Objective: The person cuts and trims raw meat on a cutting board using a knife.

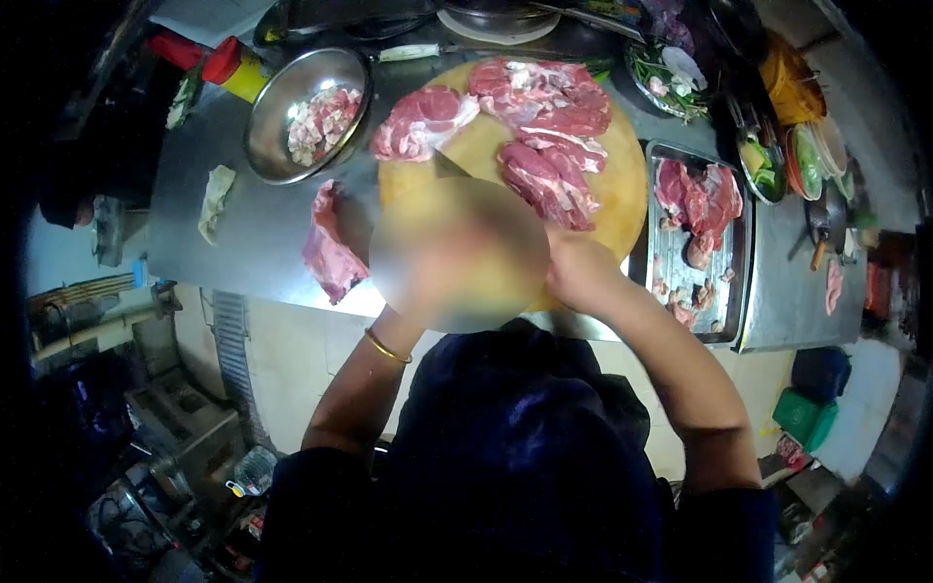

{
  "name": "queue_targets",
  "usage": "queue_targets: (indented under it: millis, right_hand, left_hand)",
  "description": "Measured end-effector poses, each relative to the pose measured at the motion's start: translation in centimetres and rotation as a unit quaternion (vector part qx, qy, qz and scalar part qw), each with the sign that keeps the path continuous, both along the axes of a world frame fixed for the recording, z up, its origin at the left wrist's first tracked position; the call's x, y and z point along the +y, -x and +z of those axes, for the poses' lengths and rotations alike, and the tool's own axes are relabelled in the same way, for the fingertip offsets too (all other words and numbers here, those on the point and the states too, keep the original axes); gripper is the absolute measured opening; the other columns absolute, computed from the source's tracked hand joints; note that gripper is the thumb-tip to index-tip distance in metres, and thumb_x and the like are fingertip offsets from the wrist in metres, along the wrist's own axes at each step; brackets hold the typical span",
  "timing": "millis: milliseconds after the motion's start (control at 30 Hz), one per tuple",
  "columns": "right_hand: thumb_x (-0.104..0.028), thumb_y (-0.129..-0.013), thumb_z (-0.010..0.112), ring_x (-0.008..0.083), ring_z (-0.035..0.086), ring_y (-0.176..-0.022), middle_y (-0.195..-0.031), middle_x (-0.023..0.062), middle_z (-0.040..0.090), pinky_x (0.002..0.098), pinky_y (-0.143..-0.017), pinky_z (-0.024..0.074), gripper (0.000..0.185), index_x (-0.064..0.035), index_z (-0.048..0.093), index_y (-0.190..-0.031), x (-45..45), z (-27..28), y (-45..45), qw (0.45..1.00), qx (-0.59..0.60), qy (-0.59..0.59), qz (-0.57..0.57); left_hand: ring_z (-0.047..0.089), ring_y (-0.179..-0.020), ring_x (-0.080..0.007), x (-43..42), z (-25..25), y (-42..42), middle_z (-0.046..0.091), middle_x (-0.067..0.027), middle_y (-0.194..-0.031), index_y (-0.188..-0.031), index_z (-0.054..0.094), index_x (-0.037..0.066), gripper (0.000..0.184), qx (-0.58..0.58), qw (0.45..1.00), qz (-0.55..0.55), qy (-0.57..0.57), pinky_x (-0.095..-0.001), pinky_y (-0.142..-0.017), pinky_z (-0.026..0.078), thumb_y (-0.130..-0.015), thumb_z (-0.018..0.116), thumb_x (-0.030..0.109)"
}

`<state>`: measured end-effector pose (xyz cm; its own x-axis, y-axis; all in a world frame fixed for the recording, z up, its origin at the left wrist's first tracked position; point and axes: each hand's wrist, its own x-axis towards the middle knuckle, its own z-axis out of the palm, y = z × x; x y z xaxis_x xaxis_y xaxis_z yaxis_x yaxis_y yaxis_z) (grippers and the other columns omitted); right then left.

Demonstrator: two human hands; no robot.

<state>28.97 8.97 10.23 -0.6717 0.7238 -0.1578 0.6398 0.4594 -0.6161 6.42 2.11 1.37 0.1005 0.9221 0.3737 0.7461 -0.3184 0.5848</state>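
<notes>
Left hand (420, 282) blurred over near-left part of round yellowish chopping board (622, 189), can't tell if open or gripping; right hand (580, 272) curled at the near-right edge, its grip hidden by the same blur. Raw red meat slabs streaked with white fat (539, 97) lie on the board beyond the hands. Round shiny steel bowl (277, 107) of chopped meat sits far left, rectangular metal tray (673, 250) with more meat right.

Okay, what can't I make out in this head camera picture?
Head view:
Left hand: blurred over; grip unclear.
Right hand: grip unclear, blur at its fingers.
Dark blade-like object: lower end lost in blur.
Cutting board: part blurred over.
Round vessel: cut off by top edge.
</notes>
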Motion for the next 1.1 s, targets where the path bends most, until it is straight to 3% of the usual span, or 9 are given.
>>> queue_targets:
  millis: [100, 400, 533, 600, 633, 700, 800, 900, 1100]
  right_hand:
    - [-0.018, -0.091, 0.064, 0.0438, 0.067, -0.081, -0.085, 0.0229, 0.068, 0.0515, -0.072, 0.0530, 0.034, -0.0044, 0.050, -0.118, -2.5, 1.3, -6.0, 0.999, -0.034, 0.004, -0.024]
    - [-0.021, -0.091, 0.065, 0.0371, 0.068, -0.066, -0.076, 0.0167, 0.068, 0.0456, -0.058, 0.0552, 0.026, -0.0053, 0.052, -0.107, -6.9, 2.8, -3.7, 0.994, -0.080, -0.077, -0.024]
    - [-0.022, -0.089, 0.067, 0.0387, 0.068, -0.074, -0.087, 0.0172, 0.069, 0.0478, -0.061, 0.0554, 0.029, -0.0079, 0.056, -0.112, -5.3, 2.1, -1.5, 0.989, -0.138, 0.023, -0.043]
    - [-0.029, -0.091, 0.065, 0.0323, 0.071, -0.084, -0.092, 0.0124, 0.072, 0.0448, -0.067, 0.0569, 0.040, -0.0100, 0.058, -0.125, -3.3, -1.4, 0.9, 0.989, -0.132, -0.023, 0.058]
    - [-0.031, -0.089, 0.066, 0.0322, 0.070, -0.094, -0.099, 0.0121, 0.072, 0.0447, -0.075, 0.0559, 0.042, -0.0120, 0.059, -0.127, -1.8, -1.0, 3.5, 1.000, 0.018, -0.006, 0.004]
    - [-0.033, -0.088, 0.067, 0.0325, 0.066, -0.106, -0.108, 0.0132, 0.070, 0.0445, -0.086, 0.0536, 0.046, -0.0134, 0.059, -0.129, -0.7, 1.9, 5.4, 0.992, 0.108, 0.058, -0.037]
    - [-0.032, -0.088, 0.067, 0.0348, 0.065, -0.108, -0.108, 0.0177, 0.069, 0.0454, -0.090, 0.0517, 0.047, -0.0114, 0.057, -0.129, -0.5, 4.3, 3.4, 0.988, -0.074, 0.135, -0.012]
    - [-0.020, -0.092, 0.064, 0.0443, 0.066, -0.080, -0.083, 0.0239, 0.067, 0.0523, -0.070, 0.0525, 0.035, -0.0046, 0.048, -0.119, -3.8, 0.8, -4.6, 0.995, -0.083, 0.042, -0.044]
    - [-0.021, -0.089, 0.068, 0.0415, 0.067, -0.070, -0.074, 0.0210, 0.066, 0.0500, -0.062, 0.0527, 0.038, -0.0042, 0.048, -0.118, -7.2, 2.6, -4.2, 0.993, -0.102, -0.028, -0.045]
  left_hand:
    - [0.063, -0.111, -0.0288, 0.2, 0.6, 0.3, 0.065, -0.0113, -0.120, -0.123, 0.064, 0.008, 0.036, 0.005, 0.999, -0.006, 0.033, -0.0416, -0.094, 0.050, -0.090, 0.068, 0.024]
    - [0.060, -0.116, -0.0288, 0.2, 0.8, 0.3, 0.063, -0.0122, -0.125, -0.128, 0.060, 0.007, 0.040, -0.017, 0.997, -0.042, 0.067, -0.0422, -0.099, 0.047, -0.092, 0.067, 0.024]
    - [0.059, -0.118, -0.0288, -0.4, 0.2, 0.7, 0.062, -0.0126, -0.127, -0.130, 0.058, 0.006, 0.041, -0.039, 0.995, -0.048, 0.076, -0.0425, -0.101, 0.046, -0.093, 0.066, 0.024]
    - [0.058, -0.119, -0.0288, -0.9, -0.4, 0.6, 0.061, -0.0128, -0.128, -0.131, 0.057, 0.006, 0.042, -0.055, 0.994, -0.050, 0.074, -0.0426, -0.102, 0.046, -0.094, 0.065, 0.024]
    - [0.058, -0.120, -0.0288, -1.0, -0.8, 0.5, 0.061, -0.0129, -0.128, -0.132, 0.057, 0.006, 0.043, -0.066, 0.994, -0.051, 0.071, -0.0427, -0.103, 0.045, -0.094, 0.065, 0.024]
    - [0.057, -0.121, -0.0288, -1.3, -1.4, 0.5, 0.060, -0.0131, -0.129, -0.133, 0.056, 0.006, 0.043, -0.091, 0.992, -0.050, 0.067, -0.0428, -0.104, 0.045, -0.095, 0.065, 0.024]
    - [0.056, -0.123, -0.0288, -1.2, -0.3, 1.0, 0.059, -0.0134, -0.131, -0.135, 0.055, 0.005, 0.045, -0.075, 0.992, -0.055, 0.083, -0.0430, -0.106, 0.044, -0.095, 0.064, 0.024]
    - [0.055, -0.125, -0.0288, -1.4, 1.3, 1.9, 0.058, -0.0137, -0.133, -0.137, 0.053, 0.005, 0.046, -0.047, 0.992, -0.070, 0.099, -0.0432, -0.107, 0.043, -0.096, 0.063, 0.024]
    - [0.053, -0.128, -0.0288, -1.8, 1.2, 1.9, 0.057, -0.0143, -0.136, -0.140, 0.051, 0.004, 0.048, -0.067, 0.988, -0.087, 0.112, -0.0436, -0.110, 0.041, -0.098, 0.062, 0.023]
